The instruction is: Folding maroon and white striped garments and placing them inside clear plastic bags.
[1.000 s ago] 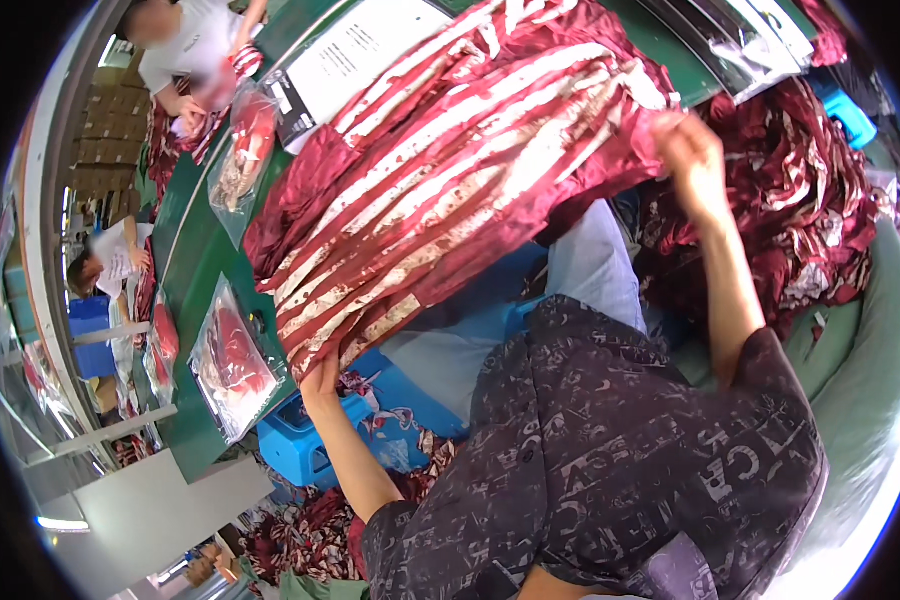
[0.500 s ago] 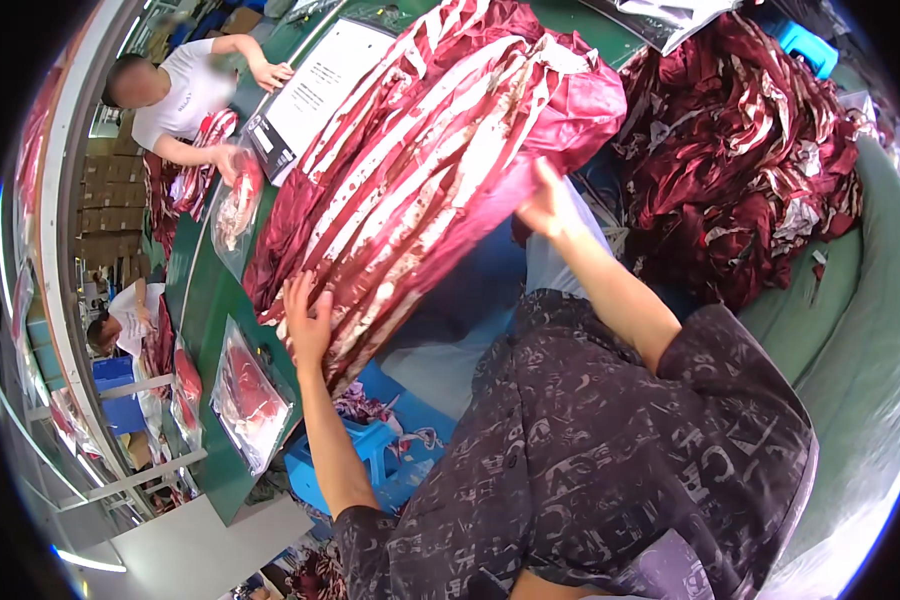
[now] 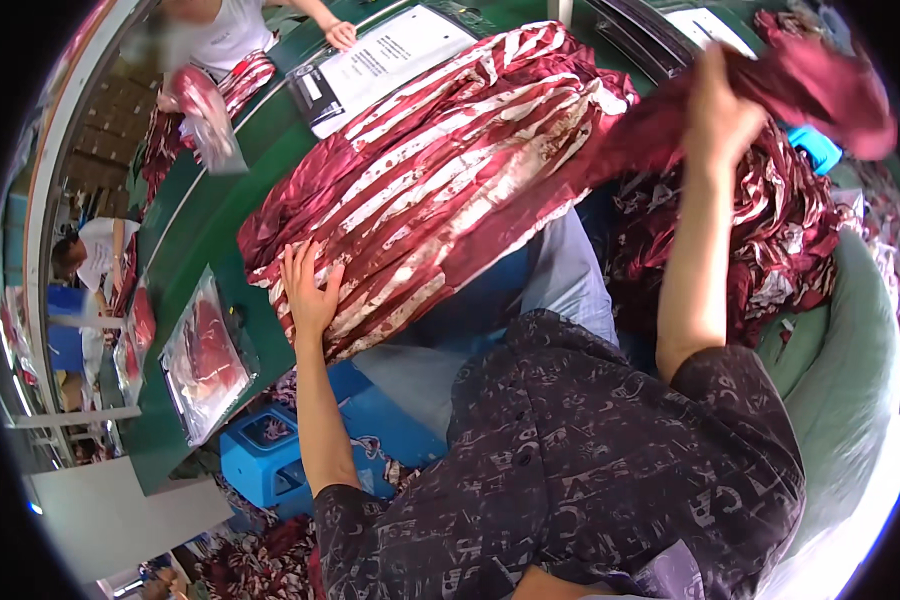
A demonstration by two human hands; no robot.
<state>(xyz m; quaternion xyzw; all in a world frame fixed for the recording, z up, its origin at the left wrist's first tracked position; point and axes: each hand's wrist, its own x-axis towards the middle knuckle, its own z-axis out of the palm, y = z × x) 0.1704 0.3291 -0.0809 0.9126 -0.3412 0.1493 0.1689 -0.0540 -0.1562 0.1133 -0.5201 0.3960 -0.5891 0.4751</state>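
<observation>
your left hand (image 3: 308, 290) is pressing flat, fingers spread, on the glossy maroon-and-white striped fabric (image 3: 440, 180) lying across the green table (image 3: 220, 240). your right hand (image 3: 715, 105) is raised and clenching the fabric's dark red end, lifting it above a heap of similar red cloth (image 3: 780, 240) at your right.

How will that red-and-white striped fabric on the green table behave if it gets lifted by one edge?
Probably floppy: the striped fabric lies in folds and drapes off the green table edge. Its sheen suggests it is slippery, so it may slide. The right hand lifts its dark red end, which sags, while the left hand presses it flat.
</observation>
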